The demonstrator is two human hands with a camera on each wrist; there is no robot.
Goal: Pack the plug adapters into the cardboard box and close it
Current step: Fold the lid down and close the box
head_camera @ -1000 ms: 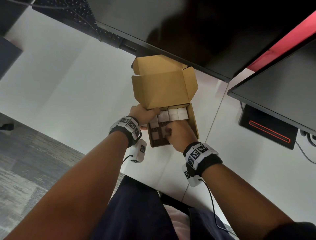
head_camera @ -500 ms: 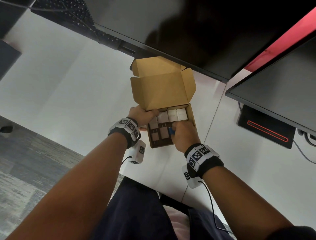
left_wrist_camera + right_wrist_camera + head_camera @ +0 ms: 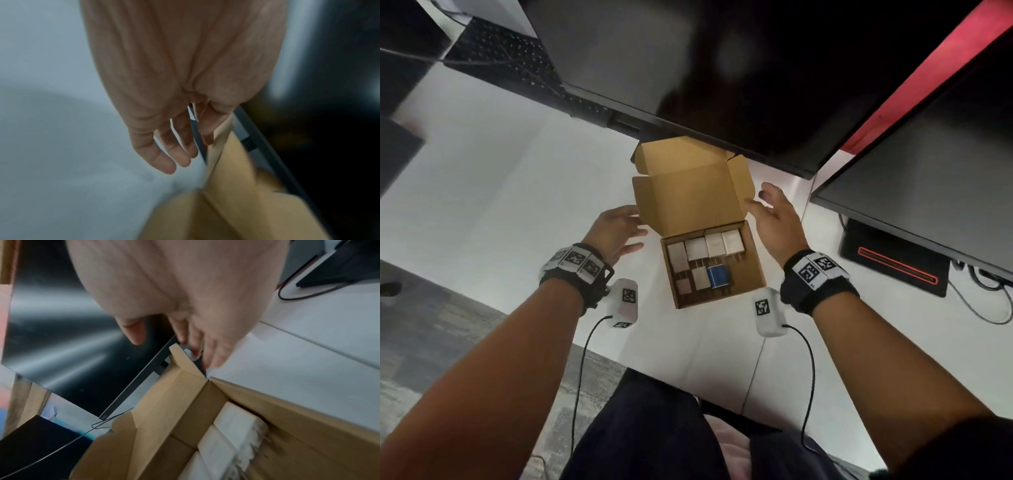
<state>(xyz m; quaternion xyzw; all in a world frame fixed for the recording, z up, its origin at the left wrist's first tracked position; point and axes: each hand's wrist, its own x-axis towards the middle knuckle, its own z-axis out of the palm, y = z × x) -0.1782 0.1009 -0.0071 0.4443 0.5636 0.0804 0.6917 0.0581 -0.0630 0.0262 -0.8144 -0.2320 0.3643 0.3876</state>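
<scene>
Reaching with straight, spread fingers, the left hand holds nothing; its fingertips come up to the left flap of the lid, and whether they touch it cannot be told. In the left wrist view the left hand hangs open with the flap's edge just beside the fingers, the picture blurred. The right hand is open too, fingers loosely extended and empty, its fingertips at the right flap of the lid. The right wrist view shows the right hand with the fingertips just past the flap's top corner, close to it, contact unclear.

Between the two hands, a little nearer the person than the palms, sits the box on the white desk, its lid standing upright on the side away from the wrists. Inside the box lie the adapters: a row of white ones along the side nearest the lid, more white ones below them, and a blue adapter beside those. The right half of the box floor, toward the right wrist, is bare cardboard.

Beyond the lid, past both sets of fingertips, hangs the dark edge of a monitor
</scene>
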